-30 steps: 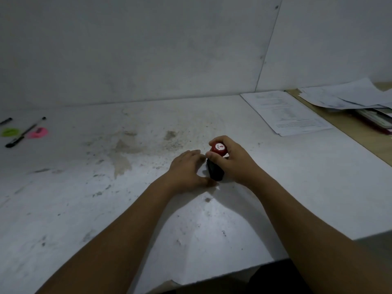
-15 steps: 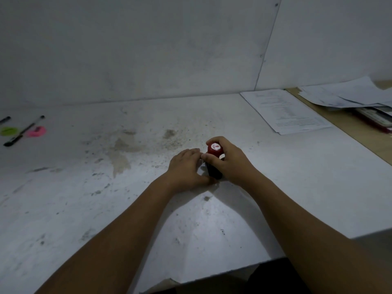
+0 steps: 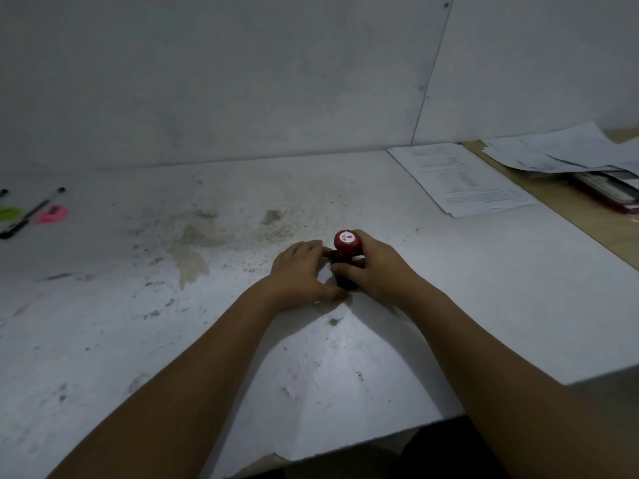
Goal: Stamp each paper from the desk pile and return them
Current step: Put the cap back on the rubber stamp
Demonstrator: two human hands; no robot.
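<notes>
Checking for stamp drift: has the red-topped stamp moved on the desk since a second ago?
No. The stamp sits at the same spot relative to the dark stain beyond it, both hands around it.

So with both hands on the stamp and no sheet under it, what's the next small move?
Probably the left hand should reach for a sheet from the paper pile at the far right; the stamp, gripped by the right hand, stands on bare desk.
</notes>
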